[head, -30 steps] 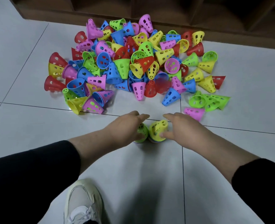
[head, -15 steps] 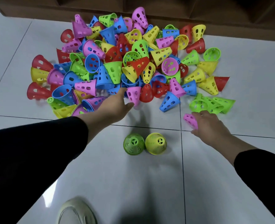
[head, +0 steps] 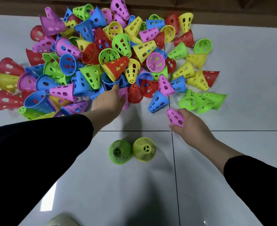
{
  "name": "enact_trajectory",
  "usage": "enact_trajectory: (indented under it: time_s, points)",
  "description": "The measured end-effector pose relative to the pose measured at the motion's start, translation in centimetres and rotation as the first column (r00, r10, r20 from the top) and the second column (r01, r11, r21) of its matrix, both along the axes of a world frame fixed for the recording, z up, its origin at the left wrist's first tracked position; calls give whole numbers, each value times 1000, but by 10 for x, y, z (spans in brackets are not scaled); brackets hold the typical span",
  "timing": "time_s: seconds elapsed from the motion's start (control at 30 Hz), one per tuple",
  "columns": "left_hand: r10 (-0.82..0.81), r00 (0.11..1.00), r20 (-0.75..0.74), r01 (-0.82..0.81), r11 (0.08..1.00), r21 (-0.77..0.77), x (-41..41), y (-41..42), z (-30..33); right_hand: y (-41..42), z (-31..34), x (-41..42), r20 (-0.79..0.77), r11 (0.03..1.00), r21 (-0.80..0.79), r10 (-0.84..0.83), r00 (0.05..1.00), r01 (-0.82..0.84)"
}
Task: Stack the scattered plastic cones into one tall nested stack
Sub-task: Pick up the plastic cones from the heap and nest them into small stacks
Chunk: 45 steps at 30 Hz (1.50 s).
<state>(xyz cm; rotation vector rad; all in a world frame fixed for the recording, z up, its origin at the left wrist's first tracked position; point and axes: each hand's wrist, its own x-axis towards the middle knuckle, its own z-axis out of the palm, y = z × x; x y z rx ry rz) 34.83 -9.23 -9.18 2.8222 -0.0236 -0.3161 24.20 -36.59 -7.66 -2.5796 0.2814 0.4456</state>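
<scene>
Pick-up step — right hand (head: 191, 126) grips pink cone (head: 175, 117); left hand (head: 109, 99) pinches another pink (head: 124, 95) at pile (head: 102, 54) edge. Next — nest onto green cone (head: 120, 151) or yellow cone (head: 144, 149).

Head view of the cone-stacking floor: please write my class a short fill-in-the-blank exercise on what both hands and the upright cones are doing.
1. The right hand holds a cone coloured ____.
2. Two upright cones stand side by side on the floor tiles: a green cone and a ____ one.
3. The left hand reaches into the ____ of loose cones and grips a pink one.
4. The upright green cone stands ____ of the other upright cone in the picture.

Missing words: pink; yellow; pile; left
</scene>
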Motion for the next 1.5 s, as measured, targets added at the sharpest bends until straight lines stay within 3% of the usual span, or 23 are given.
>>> enact_trajectory:
  time_s: [0.13,0.23,0.4,0.47,0.5,0.57,0.67,0.77,0.83,0.97,1.03,1.13,1.2,1.23,1.3,1.37,1.5]
  points:
    - [-7,1000,8,7,1000,-10,-6,3,5,14,21,-4,80,979,165,-131,988,117]
    - [39,999,-17,-41,987,-153,-20,9,21,26,43,-11,160,927,339,-223,962,159]
    - [95,987,-132,-155,800,-579,-64,33,69,56,81,-38,171,772,634,-197,965,45]
    - [59,986,-156,-150,728,-669,-84,43,88,67,86,-55,188,748,663,-125,974,-32]
    - [18,990,-141,-109,735,-670,-93,50,97,72,87,-62,196,748,660,-90,976,-63]
    - [-131,988,-87,56,811,-582,-106,65,113,80,85,-74,211,772,627,-47,976,-99]
    - [-376,922,-88,336,894,-298,-117,82,128,88,78,-84,209,810,578,-28,978,-100]
    - [-547,828,-124,539,837,-96,-124,75,130,93,65,-87,180,878,463,41,983,-122]
    - [-605,784,-136,606,794,-38,-129,61,119,96,57,-88,128,899,417,90,988,-136]
    - [-548,826,-131,529,834,-157,-139,44,100,95,56,-92,133,901,412,90,987,-138]
    - [-460,888,-22,445,870,-214,-140,58,98,90,59,-89,176,907,404,48,983,-116]
    - [-129,990,54,139,954,-266,-132,96,83,88,61,-69,201,906,417,-14,979,-73]
    - [111,992,57,-91,959,-269,-126,126,68,98,62,-44,203,917,389,10,979,-90]
    - [126,985,121,-102,977,-190,-122,140,61,105,65,-30,185,923,369,40,982,-107]
    - [-5,971,238,-9,998,55,-115,160,47,122,66,-1,88,930,348,96,992,-121]
    - [-106,966,236,54,975,215,-105,168,40,143,61,27,-19,928,358,119,993,-104]
    - [-188,966,179,116,930,350,-81,159,22,178,43,68,-216,904,427,93,972,8]
